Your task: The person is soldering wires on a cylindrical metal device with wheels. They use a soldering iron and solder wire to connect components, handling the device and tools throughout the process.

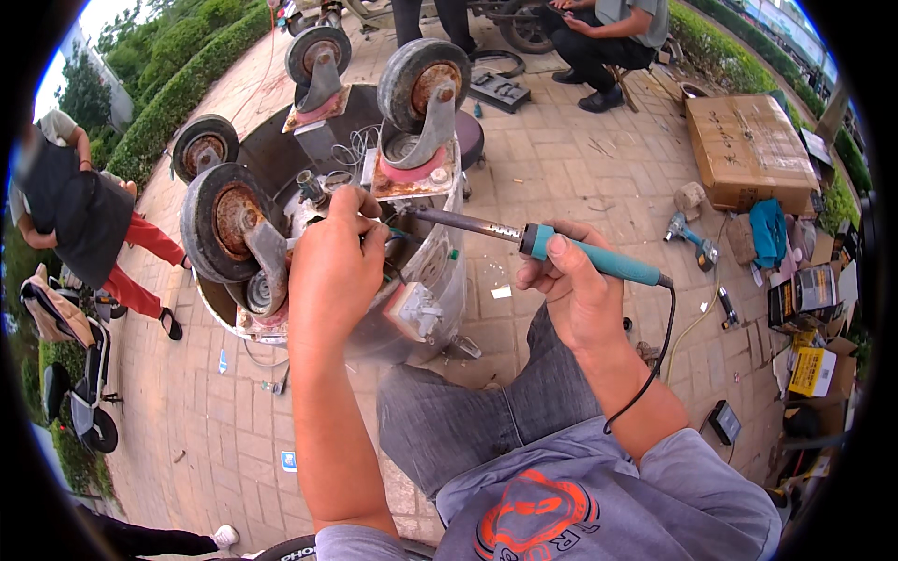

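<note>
My right hand [572,290] is closed round the teal handle of a soldering iron [591,259], whose black cord runs down past my forearm. Its long metal barrel points left, and the tip ends close to the fingers of my left hand [337,252]. Those fingers are pinched together over the work; whatever they grip is too small or hidden to name. Beneath both hands sits an upturned round metal drum [436,271] with rusty caster wheels [426,86] on its rim. Thin wires [357,150] and a metal fitting [311,190] show inside it.
A cardboard box [748,154] and a cordless drill [690,239] lie to the right on the brick paving. More cartons [812,369] stand below them. One person [84,187] stands at left; another [608,42] sits at the back. A scooter [84,374] is parked at far left.
</note>
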`<act>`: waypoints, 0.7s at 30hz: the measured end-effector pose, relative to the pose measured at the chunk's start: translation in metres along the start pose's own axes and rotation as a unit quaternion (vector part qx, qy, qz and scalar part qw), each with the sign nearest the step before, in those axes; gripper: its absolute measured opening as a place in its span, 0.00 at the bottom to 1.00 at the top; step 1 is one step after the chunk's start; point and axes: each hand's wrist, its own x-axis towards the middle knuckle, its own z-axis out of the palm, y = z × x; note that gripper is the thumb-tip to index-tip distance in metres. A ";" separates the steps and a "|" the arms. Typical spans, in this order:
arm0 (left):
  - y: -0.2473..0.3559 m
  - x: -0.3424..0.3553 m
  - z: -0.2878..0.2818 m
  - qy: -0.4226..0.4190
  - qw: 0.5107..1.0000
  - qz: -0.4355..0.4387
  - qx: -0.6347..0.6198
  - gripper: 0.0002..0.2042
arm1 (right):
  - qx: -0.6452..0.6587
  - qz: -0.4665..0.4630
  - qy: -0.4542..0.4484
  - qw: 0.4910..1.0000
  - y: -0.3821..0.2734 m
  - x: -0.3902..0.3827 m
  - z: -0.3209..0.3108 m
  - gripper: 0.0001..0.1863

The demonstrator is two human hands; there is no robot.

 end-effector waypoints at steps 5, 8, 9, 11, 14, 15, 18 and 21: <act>0.000 0.000 0.000 -0.001 1.000 -0.001 -0.001 0.08 | 0.010 -0.004 -0.013 1.000 0.002 0.000 -0.003 0.21; 0.000 -0.001 0.000 0.006 1.000 0.005 -0.004 0.09 | 0.010 -0.003 -0.022 1.000 0.003 0.001 -0.003 0.20; -0.001 -0.001 0.000 0.006 1.000 0.004 -0.005 0.09 | 0.009 0.000 -0.023 1.000 0.003 0.001 -0.002 0.20; -0.002 -0.001 0.000 0.008 1.000 0.004 -0.008 0.09 | 0.010 0.003 -0.026 1.000 0.002 0.001 -0.002 0.20; 0.000 -0.002 0.000 0.012 1.000 -0.003 -0.017 0.09 | 0.012 0.005 -0.030 0.999 0.002 0.001 -0.004 0.20; 0.003 -0.002 -0.001 0.016 0.999 -0.010 -0.028 0.09 | 0.013 0.005 -0.030 0.999 0.001 0.001 -0.004 0.20; 0.006 -0.002 -0.002 0.041 0.996 -0.019 -0.071 0.08 | 0.016 0.012 -0.034 0.999 0.002 0.003 -0.006 0.20; -0.003 -0.003 -0.003 0.106 0.981 0.018 -0.164 0.08 | 0.030 0.023 -0.040 0.998 0.004 0.004 -0.008 0.21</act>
